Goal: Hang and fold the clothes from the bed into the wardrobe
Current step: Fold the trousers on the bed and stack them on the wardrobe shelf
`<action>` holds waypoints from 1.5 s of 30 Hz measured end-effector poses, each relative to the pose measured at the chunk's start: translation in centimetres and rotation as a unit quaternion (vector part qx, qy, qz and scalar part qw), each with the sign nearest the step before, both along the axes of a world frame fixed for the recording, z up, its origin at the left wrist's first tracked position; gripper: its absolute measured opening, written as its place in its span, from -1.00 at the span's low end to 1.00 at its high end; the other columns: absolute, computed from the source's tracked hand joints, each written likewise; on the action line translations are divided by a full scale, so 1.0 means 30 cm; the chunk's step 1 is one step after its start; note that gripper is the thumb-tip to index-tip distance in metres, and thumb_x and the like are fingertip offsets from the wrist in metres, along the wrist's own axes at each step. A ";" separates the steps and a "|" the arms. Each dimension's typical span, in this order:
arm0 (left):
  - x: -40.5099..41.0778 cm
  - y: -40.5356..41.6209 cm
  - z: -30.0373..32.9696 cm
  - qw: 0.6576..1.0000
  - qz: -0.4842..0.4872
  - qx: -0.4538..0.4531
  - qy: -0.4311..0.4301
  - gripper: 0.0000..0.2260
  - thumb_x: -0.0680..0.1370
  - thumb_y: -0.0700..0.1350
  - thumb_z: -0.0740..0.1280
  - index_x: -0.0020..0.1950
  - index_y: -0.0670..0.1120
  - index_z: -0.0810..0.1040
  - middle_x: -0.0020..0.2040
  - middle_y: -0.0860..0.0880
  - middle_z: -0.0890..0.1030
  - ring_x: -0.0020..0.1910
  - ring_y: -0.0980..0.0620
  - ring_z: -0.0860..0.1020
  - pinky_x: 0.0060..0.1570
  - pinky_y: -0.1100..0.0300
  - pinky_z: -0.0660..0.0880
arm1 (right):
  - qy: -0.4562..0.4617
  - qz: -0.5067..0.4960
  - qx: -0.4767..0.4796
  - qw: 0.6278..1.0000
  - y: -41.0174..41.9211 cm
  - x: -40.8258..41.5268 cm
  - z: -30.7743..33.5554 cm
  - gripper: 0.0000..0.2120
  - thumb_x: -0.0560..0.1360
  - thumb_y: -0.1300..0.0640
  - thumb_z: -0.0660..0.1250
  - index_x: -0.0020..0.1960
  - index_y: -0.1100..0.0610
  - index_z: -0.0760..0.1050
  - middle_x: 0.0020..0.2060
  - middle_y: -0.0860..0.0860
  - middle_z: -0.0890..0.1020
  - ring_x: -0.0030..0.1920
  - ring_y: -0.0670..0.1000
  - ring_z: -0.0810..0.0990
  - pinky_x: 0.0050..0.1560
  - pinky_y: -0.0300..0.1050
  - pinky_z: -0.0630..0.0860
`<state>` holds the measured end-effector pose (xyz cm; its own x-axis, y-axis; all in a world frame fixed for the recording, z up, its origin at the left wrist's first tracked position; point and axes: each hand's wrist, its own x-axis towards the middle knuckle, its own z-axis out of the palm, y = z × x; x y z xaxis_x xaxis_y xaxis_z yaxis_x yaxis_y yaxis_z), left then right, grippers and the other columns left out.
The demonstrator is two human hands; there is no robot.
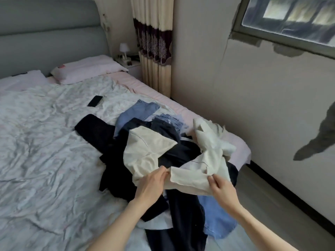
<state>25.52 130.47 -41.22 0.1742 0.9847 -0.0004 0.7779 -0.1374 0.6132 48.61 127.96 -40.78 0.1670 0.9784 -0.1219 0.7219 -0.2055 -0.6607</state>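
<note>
A cream garment (148,153) lies crumpled on top of a pile of clothes at the bed's right side. My left hand (152,183) pinches its near edge on the left. My right hand (222,187) grips the same garment's edge on the right. Under it lie dark navy clothes (183,211), a black piece (94,129) spread to the left, and blue jeans (217,220) at the near right, with more light blue denim (137,111) behind. The wardrobe is out of view.
The bed (45,142) carries a rumpled floral duvet, with a black phone (95,101) on it and pink pillows (87,69) by the grey headboard. A nightstand with a small lamp (124,48) and curtains (154,42) stand behind. Bare floor (272,205) runs along the right wall.
</note>
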 end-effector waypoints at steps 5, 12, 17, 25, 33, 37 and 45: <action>-0.145 -0.310 0.035 0.998 -0.044 0.045 -0.023 -0.70 0.62 0.00 0.05 0.03 -0.09 0.53 -0.20 -0.06 0.63 -0.19 -0.13 0.59 -0.29 0.04 0.42 | -0.014 -0.008 0.006 1.000 -0.417 -0.151 0.045 -0.60 0.60 0.10 0.16 -0.39 0.08 0.15 -0.52 -0.04 0.27 -0.46 -0.09 0.23 -0.38 -0.18 0.17; -0.386 -0.618 0.037 1.000 -0.021 -0.009 -0.016 -0.82 0.62 -0.11 0.17 -0.06 -0.10 0.53 -0.23 -0.05 0.61 -0.16 -0.14 0.57 -0.22 0.03 0.42 | -0.002 0.040 -0.027 0.999 -0.772 -0.377 0.040 -0.61 0.60 0.01 0.16 -0.37 0.04 0.16 -0.53 -0.06 0.37 -0.45 -0.09 0.33 -0.38 -0.17 0.18; -0.473 -0.722 0.032 0.994 0.087 0.004 -0.068 -0.83 0.60 -0.14 0.17 -0.15 -0.01 0.50 -0.26 -0.09 0.58 -0.19 -0.20 0.55 -0.30 0.06 0.35 | 0.069 0.032 -0.007 0.997 -0.884 -0.545 0.061 -0.59 0.60 0.02 0.18 -0.39 0.04 0.19 -0.52 -0.05 0.29 -0.45 -0.08 0.27 -0.33 -0.07 0.20; -0.726 -0.620 0.007 0.962 0.259 -0.056 -0.064 -0.73 0.62 -0.14 0.15 0.29 -0.06 0.48 0.30 -0.14 0.47 0.25 -0.16 0.43 0.20 -0.04 0.41 | 0.179 0.136 -0.105 0.969 -0.776 -0.773 0.003 -0.72 0.62 0.09 0.11 0.19 0.10 0.54 0.12 -0.03 0.61 0.15 -0.10 0.53 0.15 -0.21 0.38; -0.487 -0.859 -0.260 0.987 -0.046 -0.061 0.140 -0.51 0.45 -0.01 0.18 0.39 -0.04 0.41 0.35 -0.10 0.43 0.35 -0.17 0.36 0.31 -0.05 0.27 | 0.111 0.000 -0.240 0.964 -0.887 -0.591 -0.330 -0.65 0.59 0.18 0.08 0.33 0.22 0.41 0.28 0.14 0.51 0.28 0.11 0.47 0.21 -0.11 0.37; -0.389 -0.965 -0.450 0.892 -0.286 -0.151 0.315 -0.41 0.56 0.08 0.21 0.53 0.13 0.03 0.56 0.03 -0.03 0.54 -0.04 -0.12 0.44 -0.12 -0.18 | 0.118 -0.053 -0.295 0.947 -0.974 -0.501 -0.491 -0.64 0.57 0.20 0.08 0.32 0.23 0.40 0.24 0.15 0.53 0.26 0.12 0.47 0.18 -0.12 0.38; -0.402 -0.931 -0.695 0.772 -0.380 -0.133 0.491 -0.61 0.64 -0.06 0.07 0.49 0.07 0.21 0.57 -0.09 -0.07 0.53 -0.14 -0.15 0.42 -0.26 -0.11 | 0.144 -0.095 -0.345 0.923 -1.043 -0.423 -0.682 -0.64 0.53 0.19 0.07 0.29 0.11 0.43 0.16 0.09 0.58 0.14 0.14 0.56 0.08 -0.12 0.42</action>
<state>13.46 102.55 -62.06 0.4887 0.5394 -0.6857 0.6420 -0.7545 -0.1360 35.91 96.68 -61.23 0.1915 0.6082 -0.7703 0.4450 -0.7533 -0.4842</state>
